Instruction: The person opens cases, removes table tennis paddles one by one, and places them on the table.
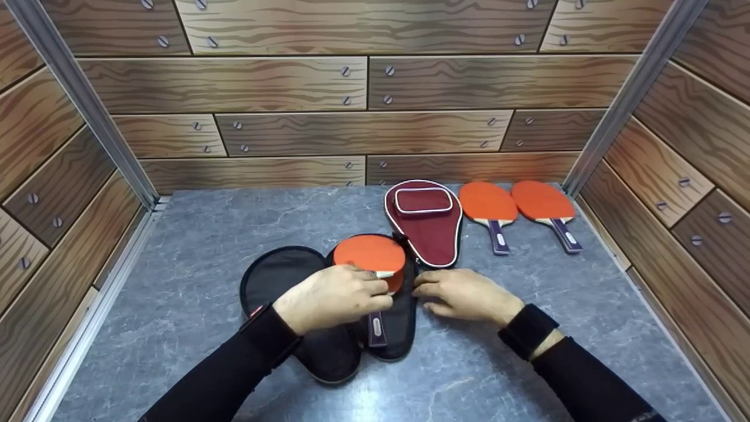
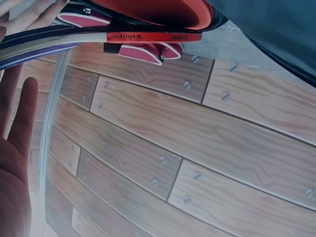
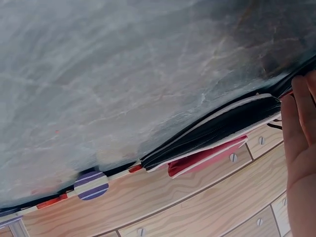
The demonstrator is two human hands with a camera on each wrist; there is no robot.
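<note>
My left hand [image 1: 343, 296] grips a table tennis paddle [image 1: 369, 252] with an orange-red face by its handle, tilted over an open black paddle case. In the left wrist view the paddle's striped handle [image 2: 47, 43] runs between thumb and fingers. A second paddle [image 1: 377, 331] lies in the case's right half [image 1: 401, 331], partly hidden under the first paddle and the hand. The case's other half [image 1: 278, 272] lies spread out to the left. My right hand [image 1: 466, 293] is at the case's right edge, fingertips right at the rim, fingers loosely bent.
A dark red paddle case [image 1: 430, 234] with white trim and a small front pocket lies behind the black case. Two more orange-red paddles [image 1: 489, 202] lie side by side at the back right of the grey tabletop [image 1: 193, 234]. Wood-patterned walls [image 1: 293, 135] surround the table.
</note>
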